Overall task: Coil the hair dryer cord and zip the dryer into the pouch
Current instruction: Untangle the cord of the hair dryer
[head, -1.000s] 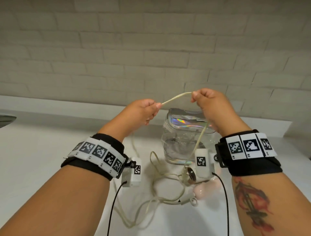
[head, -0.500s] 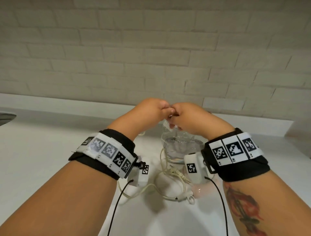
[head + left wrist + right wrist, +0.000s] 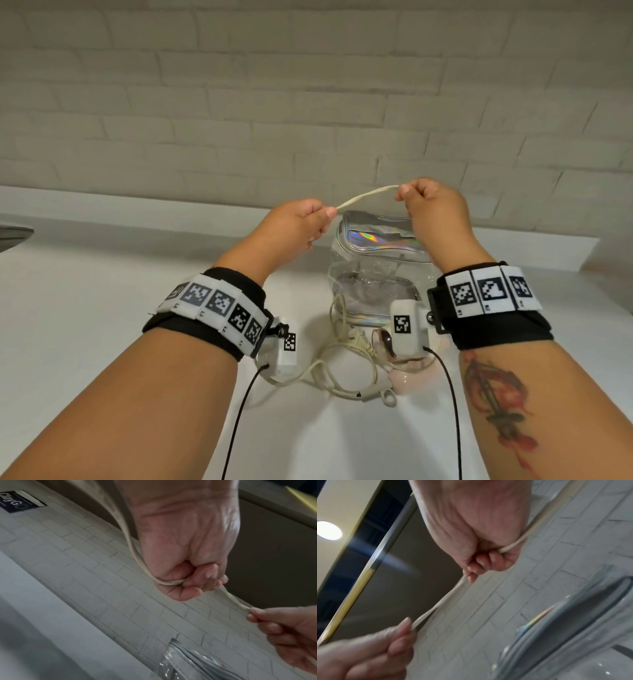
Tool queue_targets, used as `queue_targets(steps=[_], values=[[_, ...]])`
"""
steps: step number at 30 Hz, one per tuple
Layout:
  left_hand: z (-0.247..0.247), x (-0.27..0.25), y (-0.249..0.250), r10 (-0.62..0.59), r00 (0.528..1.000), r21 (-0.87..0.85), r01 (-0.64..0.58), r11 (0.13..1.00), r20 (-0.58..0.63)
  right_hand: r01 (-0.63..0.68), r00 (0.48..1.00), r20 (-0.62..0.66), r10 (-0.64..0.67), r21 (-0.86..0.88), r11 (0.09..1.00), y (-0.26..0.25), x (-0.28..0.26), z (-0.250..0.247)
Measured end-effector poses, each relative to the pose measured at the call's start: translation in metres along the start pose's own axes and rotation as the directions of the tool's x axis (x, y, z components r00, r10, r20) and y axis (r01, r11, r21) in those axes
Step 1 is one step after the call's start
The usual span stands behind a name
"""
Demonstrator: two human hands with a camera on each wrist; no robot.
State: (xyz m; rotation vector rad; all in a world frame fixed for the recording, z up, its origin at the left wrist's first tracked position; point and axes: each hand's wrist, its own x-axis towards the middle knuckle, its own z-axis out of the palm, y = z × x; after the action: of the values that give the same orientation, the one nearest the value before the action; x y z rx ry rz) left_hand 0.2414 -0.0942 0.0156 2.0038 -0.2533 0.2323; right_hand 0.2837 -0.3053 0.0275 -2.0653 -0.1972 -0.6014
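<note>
Both hands are raised above the white counter [image 3: 85, 325] with a stretch of cream cord [image 3: 366, 194] pulled between them. My left hand [image 3: 301, 222] grips the cord in a fist [image 3: 185, 580]. My right hand [image 3: 431, 205] pinches and grips it too [image 3: 488, 559]. The rest of the cord [image 3: 329, 373] lies in loose loops on the counter, with the plug [image 3: 359, 342] among them. The pink hair dryer [image 3: 407, 373] lies below my right wrist, mostly hidden by the wrist camera. The clear pouch [image 3: 373, 274] with an iridescent top stands behind the cord.
A brick wall [image 3: 308, 102] backs the counter, with a low ledge [image 3: 137, 209] at its foot. The edge of a sink [image 3: 13, 236] shows at the far left. Black camera cables [image 3: 236, 421] hang from both wrists.
Half a second ago the hands were together over the pouch. They have since drawn apart, the right hand rising to the right, stretching a length of cord between them.
</note>
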Motion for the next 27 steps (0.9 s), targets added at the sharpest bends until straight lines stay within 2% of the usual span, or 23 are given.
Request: queue_targets(steps=[2,4,7,9,12,14,17,19,22,24,27], values=[[0.003,0.001,0.001,0.006,1.000,0.103,-0.003,0.995,-0.024,0.065,0.997,0.047,-0.055,-0.250,0.966,-0.003,-0.003,0.004],[0.008,0.001,0.004,0.036,0.999,0.235,-0.036,0.971,0.002,0.230,0.970,0.169,-0.176,-0.391,0.891,-0.016,-0.012,0.012],[0.020,0.003,0.016,0.064,0.996,0.374,-0.083,0.924,0.062,0.481,0.855,0.383,-0.349,-0.334,0.811,-0.038,-0.032,0.031],[0.022,0.003,0.022,0.086,0.995,0.414,-0.103,0.905,0.060,0.511,0.827,0.406,-0.389,-0.254,0.821,-0.043,-0.040,0.039],[0.016,0.002,0.021,0.092,0.993,0.371,-0.111,0.922,0.067,0.461,0.859,0.378,-0.346,-0.277,0.843,-0.041,-0.043,0.039],[0.013,0.001,0.017,0.054,0.994,0.259,-0.077,0.963,0.092,0.447,0.881,0.325,-0.343,-0.335,0.829,-0.039,-0.045,0.037],[0.010,-0.006,0.017,0.016,0.990,0.137,-0.035,0.990,0.137,0.397,0.910,0.258,-0.326,-0.305,0.866,-0.038,-0.047,0.033],[0.008,-0.010,0.018,0.004,0.987,0.096,-0.020,0.995,0.161,0.310,0.942,0.217,-0.255,-0.279,0.909,-0.036,-0.044,0.026],[0.000,-0.016,0.013,0.005,0.992,0.062,-0.013,0.998,0.129,0.149,0.989,0.027,-0.147,-0.285,0.947,-0.019,-0.024,0.005],[-0.008,-0.018,0.007,0.004,0.995,-0.019,-0.002,1.000,0.101,0.021,0.995,-0.091,-0.045,-0.256,0.967,-0.005,-0.010,-0.012],[-0.012,-0.018,-0.001,0.012,0.999,-0.031,-0.010,0.999,0.052,-0.125,0.976,-0.208,0.070,-0.266,0.956,0.014,0.000,-0.037]])
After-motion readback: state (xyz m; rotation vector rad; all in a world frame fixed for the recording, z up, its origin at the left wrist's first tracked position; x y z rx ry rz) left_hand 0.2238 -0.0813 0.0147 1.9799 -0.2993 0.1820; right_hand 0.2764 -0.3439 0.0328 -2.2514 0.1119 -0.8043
